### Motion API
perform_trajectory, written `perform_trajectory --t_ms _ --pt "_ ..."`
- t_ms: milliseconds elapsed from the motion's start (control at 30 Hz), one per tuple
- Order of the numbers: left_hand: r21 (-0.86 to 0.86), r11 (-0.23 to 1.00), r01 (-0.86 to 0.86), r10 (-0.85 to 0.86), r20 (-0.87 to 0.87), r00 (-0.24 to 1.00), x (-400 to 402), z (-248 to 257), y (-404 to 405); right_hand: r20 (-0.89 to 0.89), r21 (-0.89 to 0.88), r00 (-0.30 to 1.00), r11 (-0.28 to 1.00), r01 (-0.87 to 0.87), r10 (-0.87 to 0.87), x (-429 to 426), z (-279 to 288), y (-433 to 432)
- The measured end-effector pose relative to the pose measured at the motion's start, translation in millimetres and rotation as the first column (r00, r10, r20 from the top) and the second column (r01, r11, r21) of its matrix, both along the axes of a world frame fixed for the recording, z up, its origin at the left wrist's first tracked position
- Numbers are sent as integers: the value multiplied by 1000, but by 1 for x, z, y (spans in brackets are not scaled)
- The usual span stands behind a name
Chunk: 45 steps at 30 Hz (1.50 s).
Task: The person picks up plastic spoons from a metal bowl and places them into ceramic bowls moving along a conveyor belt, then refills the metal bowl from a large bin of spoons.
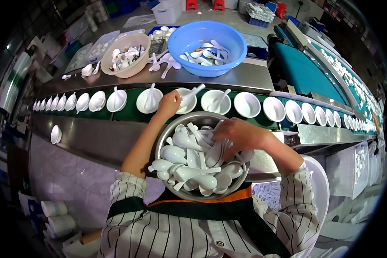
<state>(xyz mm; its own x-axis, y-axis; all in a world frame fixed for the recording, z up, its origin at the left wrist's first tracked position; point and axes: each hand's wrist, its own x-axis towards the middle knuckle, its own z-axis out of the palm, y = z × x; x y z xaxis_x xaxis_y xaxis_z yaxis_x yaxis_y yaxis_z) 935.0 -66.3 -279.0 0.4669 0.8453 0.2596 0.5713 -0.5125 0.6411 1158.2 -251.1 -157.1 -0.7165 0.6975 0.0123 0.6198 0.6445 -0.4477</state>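
Note:
My left hand [171, 104], fingers curled, is at the left rim of a white bowl [187, 107] on the green conveyor belt [129, 114]. A white soup spoon [193, 92] slants across that bowl by my fingertips; whether I grip it cannot be told. In front of my body is a round metal basin [160, 137] heaped with glossy white spoons [193, 174]. My right hand [237, 137] reaches over the basin's right side, fingers down among the spoons and partly hidden. Bowls left of my left hand hold spoons; the bowl [215, 102] to its right also has one.
Behind the belt, a blue plastic basin [206, 69] and a beige basin [124, 72] hold spoons and scraps on a steel ledge [245, 72]. Loose spoons [167, 63] lie between them. One bowl [56, 134] sits on the lower left ledge. A teal conveyor [306, 72] runs at right.

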Motion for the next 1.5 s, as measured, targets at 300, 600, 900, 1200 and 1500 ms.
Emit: perform_trajectory --t_ms 300,600,900,1200,1500 --pt "-221 974 -51 47 -23 999 -33 -7 42 -80 -144 970 965 218 -231 11 18 -23" --pt "-694 637 336 -26 417 909 29 35 6 -564 -455 698 872 184 -441 17 14 12" --pt "-591 804 75 68 216 974 23 7 11 -245 399 529 413 818 -812 92 -22 53" --pt "-48 999 25 -28 -52 998 40 13 -13 -271 251 709 664 705 -651 47 -27 39" --pt "-346 816 463 -505 -36 862 26 112 -45 54 376 970 905 199 -236 -15 -28 -11"
